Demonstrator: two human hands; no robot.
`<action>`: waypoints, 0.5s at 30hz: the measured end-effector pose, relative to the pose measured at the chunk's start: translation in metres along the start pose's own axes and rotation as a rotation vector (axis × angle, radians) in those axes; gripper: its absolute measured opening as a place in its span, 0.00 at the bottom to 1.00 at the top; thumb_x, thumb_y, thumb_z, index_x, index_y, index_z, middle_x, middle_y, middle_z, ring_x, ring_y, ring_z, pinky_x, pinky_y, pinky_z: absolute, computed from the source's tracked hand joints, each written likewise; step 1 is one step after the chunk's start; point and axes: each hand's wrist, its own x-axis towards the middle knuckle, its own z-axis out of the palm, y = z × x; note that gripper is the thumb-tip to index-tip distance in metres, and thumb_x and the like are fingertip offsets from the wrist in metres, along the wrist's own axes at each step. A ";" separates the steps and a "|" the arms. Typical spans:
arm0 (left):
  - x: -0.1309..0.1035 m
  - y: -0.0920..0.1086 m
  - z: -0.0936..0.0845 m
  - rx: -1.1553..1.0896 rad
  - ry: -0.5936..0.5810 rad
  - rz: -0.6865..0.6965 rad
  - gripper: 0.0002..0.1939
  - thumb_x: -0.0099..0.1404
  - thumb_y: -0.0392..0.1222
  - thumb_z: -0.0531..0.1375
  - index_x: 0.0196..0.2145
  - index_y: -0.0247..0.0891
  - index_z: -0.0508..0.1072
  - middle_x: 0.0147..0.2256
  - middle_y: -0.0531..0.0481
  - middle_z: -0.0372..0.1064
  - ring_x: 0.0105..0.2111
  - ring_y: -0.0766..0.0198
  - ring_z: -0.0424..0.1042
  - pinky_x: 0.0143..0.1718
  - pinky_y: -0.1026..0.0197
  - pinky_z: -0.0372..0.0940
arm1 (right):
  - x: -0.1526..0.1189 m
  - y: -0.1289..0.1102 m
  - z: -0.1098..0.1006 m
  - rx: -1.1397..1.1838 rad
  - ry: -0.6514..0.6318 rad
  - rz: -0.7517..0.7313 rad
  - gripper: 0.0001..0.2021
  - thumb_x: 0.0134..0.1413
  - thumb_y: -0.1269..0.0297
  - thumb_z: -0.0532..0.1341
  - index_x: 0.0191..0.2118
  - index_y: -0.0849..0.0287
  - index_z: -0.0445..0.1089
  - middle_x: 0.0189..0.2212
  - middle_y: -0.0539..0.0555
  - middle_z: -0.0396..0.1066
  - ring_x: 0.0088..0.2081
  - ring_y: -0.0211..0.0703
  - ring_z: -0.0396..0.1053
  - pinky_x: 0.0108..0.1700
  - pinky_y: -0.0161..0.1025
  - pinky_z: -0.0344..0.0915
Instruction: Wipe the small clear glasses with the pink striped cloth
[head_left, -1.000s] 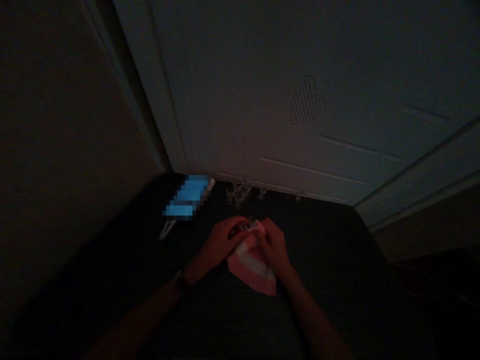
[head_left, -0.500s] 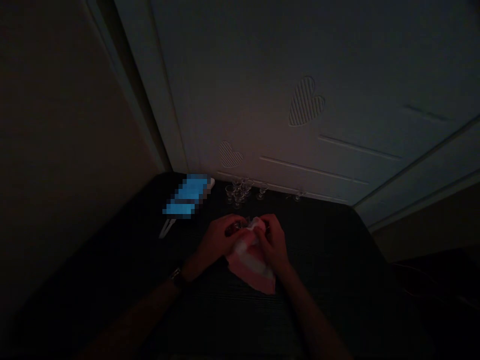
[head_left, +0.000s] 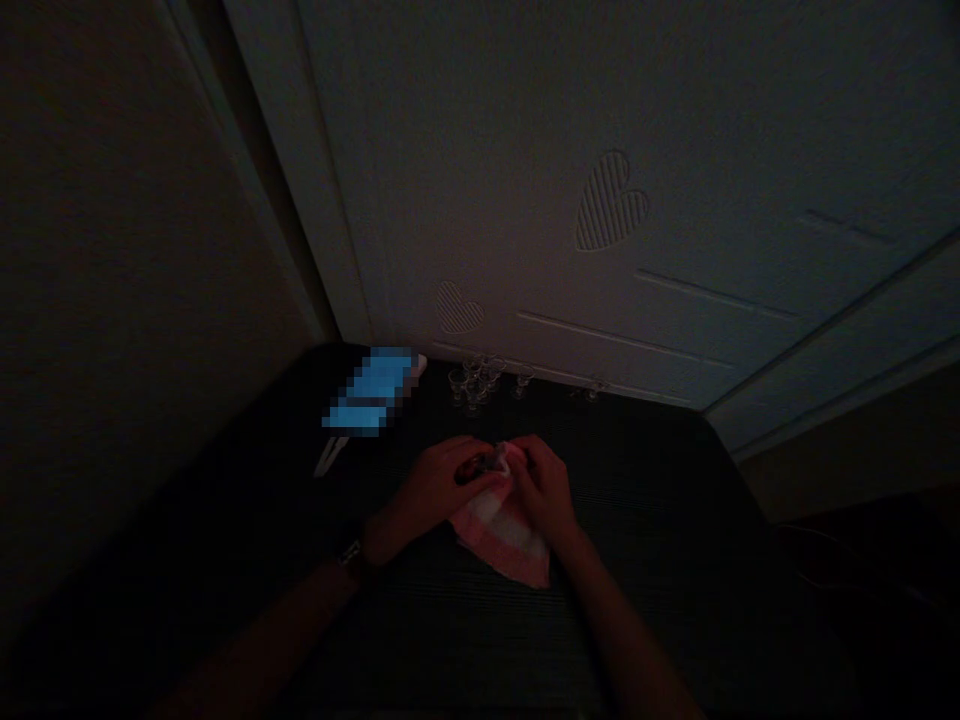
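In the dim light my left hand (head_left: 442,485) curls around a small glass (head_left: 486,463), most of which is hidden by fingers and cloth. My right hand (head_left: 547,488) pinches a pink and white cloth (head_left: 506,540) against the rim end of that glass. The cloth's lower part hangs down between my wrists towards the dark table. Beyond my hands stands a cluster of small stemmed glasses (head_left: 472,388), with another glass (head_left: 521,381) just to its right. Farther right is one more glass (head_left: 595,389), hard to make out in the dark.
A device with a lit, blurred-out blue screen (head_left: 373,388) lies at the back left, a white cable or strap (head_left: 330,455) beside it. The dark table (head_left: 660,520) meets a pale panel (head_left: 480,200) with raised hearts. A brownish wall (head_left: 135,250) rises on the left.
My right hand and the bunched top of the cloth have shifted slightly at the glass, and the cloth's folds have changed. Both hands keep their grip. The glasses behind stay put.
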 end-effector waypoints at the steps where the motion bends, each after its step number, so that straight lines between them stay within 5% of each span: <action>1: 0.000 -0.001 0.001 -0.001 0.004 -0.004 0.14 0.58 0.51 0.57 0.38 0.40 0.70 0.35 0.51 0.70 0.35 0.63 0.68 0.37 0.62 0.63 | 0.000 0.000 0.000 0.001 -0.007 0.001 0.09 0.59 0.63 0.50 0.37 0.58 0.66 0.31 0.51 0.66 0.33 0.37 0.64 0.36 0.34 0.59; 10: -0.001 0.002 0.002 0.021 -0.018 -0.008 0.13 0.59 0.49 0.57 0.39 0.41 0.69 0.37 0.51 0.69 0.37 0.62 0.67 0.39 0.61 0.61 | 0.001 0.005 0.003 -0.006 -0.068 0.024 0.09 0.59 0.63 0.51 0.38 0.58 0.66 0.32 0.51 0.67 0.35 0.38 0.65 0.37 0.33 0.58; 15: -0.002 0.006 0.001 0.037 -0.023 -0.091 0.17 0.58 0.50 0.57 0.42 0.41 0.66 0.29 0.55 0.65 0.27 0.66 0.65 0.28 0.64 0.59 | 0.002 0.006 0.003 -0.015 -0.076 0.028 0.08 0.58 0.63 0.51 0.37 0.58 0.65 0.31 0.50 0.67 0.33 0.37 0.65 0.35 0.32 0.58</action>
